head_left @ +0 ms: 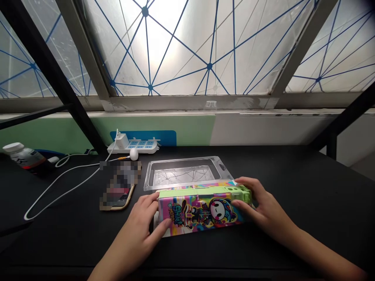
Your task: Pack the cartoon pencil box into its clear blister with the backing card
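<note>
A colourful pencil case (202, 212) with cartoon figures on its face and a light green side along the top stands on its long edge on the black desk. My left hand (143, 222) grips its left end, thumb on the printed face and fingers behind. At the other end my right hand (260, 203) is closed round the green corner, thumb in front and fingers over the top. Just behind the case lies a clear plastic tray (225, 171), partly covered by it. The case's back and underside are hidden.
Left of the tray a phone (131, 193), partly pixelated, lies beside a looping white cable (73, 168). A white power strip (146, 146) stands against the wall. A bottle (27, 156) is at far left. Black frame bars (58, 78) slant up at both sides, and windows rise behind.
</note>
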Available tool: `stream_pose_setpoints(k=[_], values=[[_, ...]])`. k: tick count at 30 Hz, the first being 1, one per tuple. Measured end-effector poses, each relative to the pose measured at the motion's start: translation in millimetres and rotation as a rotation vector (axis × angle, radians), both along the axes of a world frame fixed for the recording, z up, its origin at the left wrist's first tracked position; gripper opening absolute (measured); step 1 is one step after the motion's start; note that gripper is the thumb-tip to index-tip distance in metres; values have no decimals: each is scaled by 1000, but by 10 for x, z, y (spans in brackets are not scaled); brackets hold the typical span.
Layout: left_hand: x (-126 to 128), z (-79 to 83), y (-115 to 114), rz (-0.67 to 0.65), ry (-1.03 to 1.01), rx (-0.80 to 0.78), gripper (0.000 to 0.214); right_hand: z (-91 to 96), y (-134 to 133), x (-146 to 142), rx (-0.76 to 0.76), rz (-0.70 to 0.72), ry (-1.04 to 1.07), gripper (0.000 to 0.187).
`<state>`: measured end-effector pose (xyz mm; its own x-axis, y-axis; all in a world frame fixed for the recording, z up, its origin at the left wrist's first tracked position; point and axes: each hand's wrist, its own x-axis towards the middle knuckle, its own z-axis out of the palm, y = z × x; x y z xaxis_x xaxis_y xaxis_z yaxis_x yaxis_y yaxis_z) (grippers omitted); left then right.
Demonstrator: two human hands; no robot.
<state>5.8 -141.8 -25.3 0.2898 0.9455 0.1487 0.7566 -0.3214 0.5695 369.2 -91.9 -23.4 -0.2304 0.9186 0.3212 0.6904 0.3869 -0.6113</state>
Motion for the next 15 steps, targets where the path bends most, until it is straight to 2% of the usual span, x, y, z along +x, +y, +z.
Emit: stream_pose_setpoints(k=[4, 7, 10, 15], values=[[5, -16, 11, 54, -48, 7, 39, 90, 64, -74, 62, 46, -141, 29], [0, -38, 14, 88, -83, 18, 47, 145, 108, -124, 217, 81, -268, 27], [-5, -39, 16, 67, -93, 39, 47, 186, 103, -222, 329, 117, -403, 26], [-10, -16, 15, 27, -67, 58, 47, 238, 32, -555, 326, 183, -474, 31]])
